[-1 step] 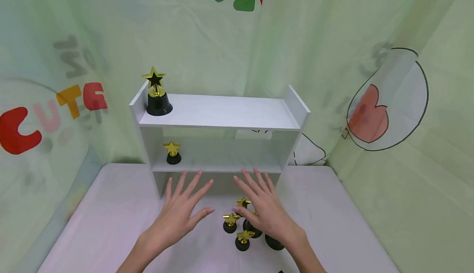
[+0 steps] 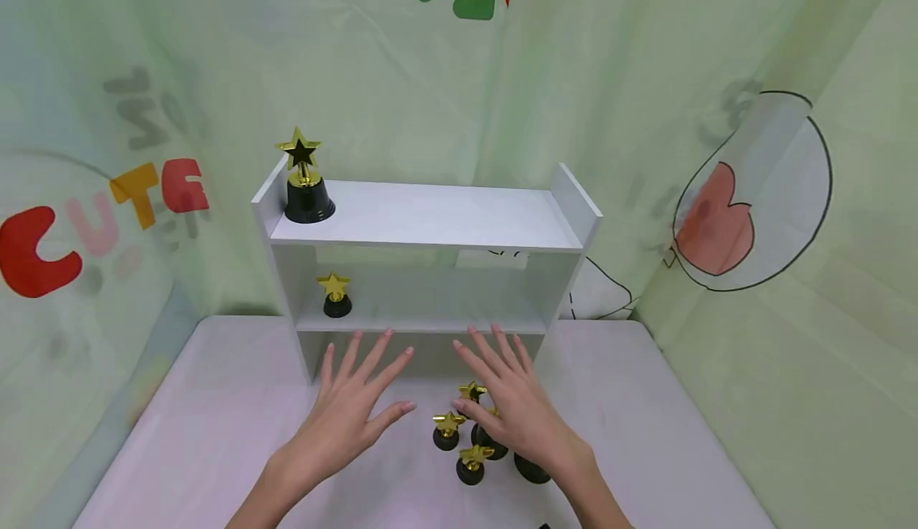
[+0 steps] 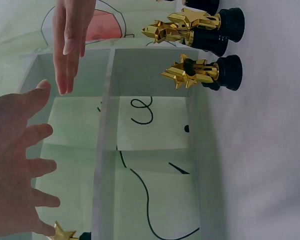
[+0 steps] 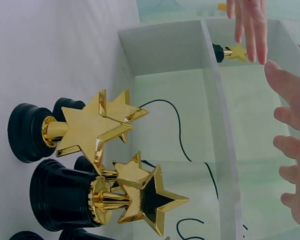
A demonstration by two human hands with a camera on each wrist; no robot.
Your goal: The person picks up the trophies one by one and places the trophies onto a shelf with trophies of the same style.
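Note:
My left hand (image 2: 343,413) is held in the air with fingers spread, before the lower front of a white shelf unit (image 2: 430,247). Likewise spread, my right hand (image 2: 518,409) hovers above a cluster of gold star trophies with black bases and hides part of it. Neither hand touches anything. Near the right hand stand a small trophy (image 2: 446,431) and another small trophy (image 2: 472,465). A larger star trophy (image 4: 70,195) shows in the right wrist view. On the shelf unit, a large trophy (image 2: 308,194) stands at the top left and a small trophy (image 2: 335,296) on the middle shelf's left.
The shelf unit stands on a white-covered table (image 2: 645,433). Pale green curtains (image 2: 402,99) with printed letters and a heart drawing surround it on the back and sides. A small dark object (image 2: 545,526) shows at the bottom edge.

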